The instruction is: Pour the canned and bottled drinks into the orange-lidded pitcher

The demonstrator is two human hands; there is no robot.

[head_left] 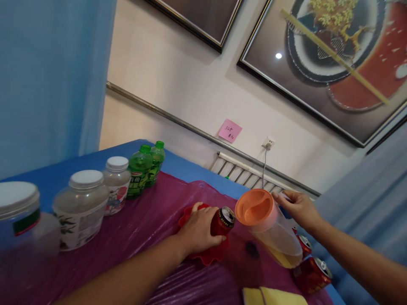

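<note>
Red metal drink can (pixel 219 223), opened at the top, clamped in the left hand (pixel 197 228), fingers round one side, thumb round the other. It sits at the scalloped red dish (pixel 208 257); whether its base touches the dish is hidden. Thin-walled by the look of it: probably light if drained, slick if wet, easily dented. Best held low on the body, lightly, rim left free.

Clear plastic pitcher (pixel 275 237) with orange lid (pixel 253 207), clamped in the right hand (pixel 297 207) near its upper end; handle mostly hidden. Leans lid-first towards the can, lid close by it. Yellowish liquid pooled low, so likely bottom-heavy and apt to swing; stiff walls, I judge. Firm hold on the handle, a steady wrist.

Purple plastic sheet (pixel 173 190) beneath looks slippery, wrinkled. More red cans (pixel 312 275) just beside the pitcher's base; folded yellow cloth (pixel 275 297) nearer the wearer.
</note>
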